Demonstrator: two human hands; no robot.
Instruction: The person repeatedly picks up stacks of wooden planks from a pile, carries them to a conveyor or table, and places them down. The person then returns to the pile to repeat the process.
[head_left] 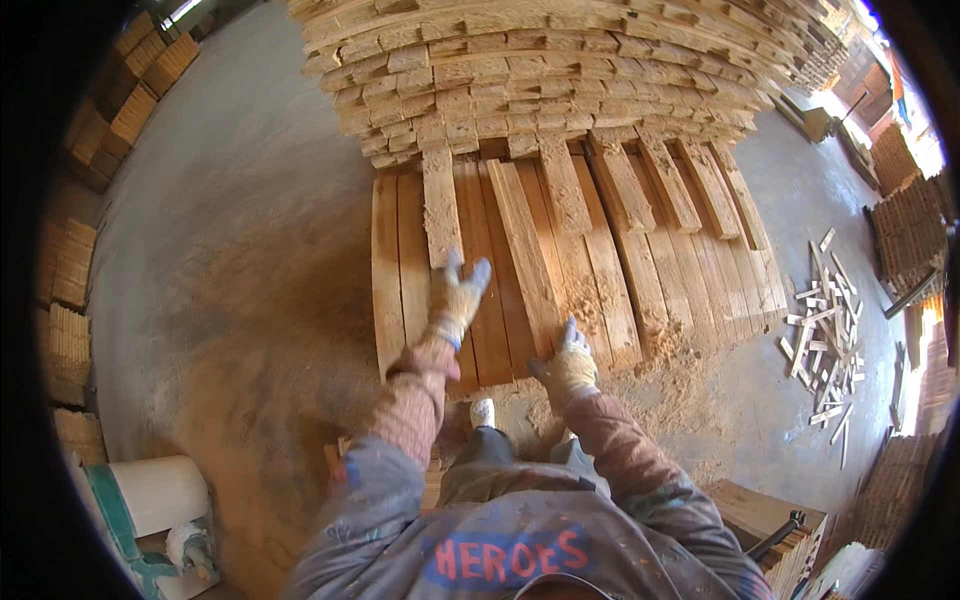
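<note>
Both my hands wear pale gloves with bluish fingertips. My left hand (461,293) is stretched forward with its fingers apart, holding nothing, at the near end of a rough wooden batten (440,205). My right hand (568,370) is at the near end of a loose wooden board (524,250), its thumb on one side and its fingers on the other. That board lies slightly aslant on a layer of side-by-side planks (487,330). Several short battens (620,185) stick out toward me from under the tall stack.
A tall stack of rough boards (540,70) rises at the far side. Sawdust (665,340) lies along the planks' near edge. Scattered wood offcuts (825,340) cover the floor at right. A white and green container (155,495) stands lower left. More lumber piles (70,265) line the left side.
</note>
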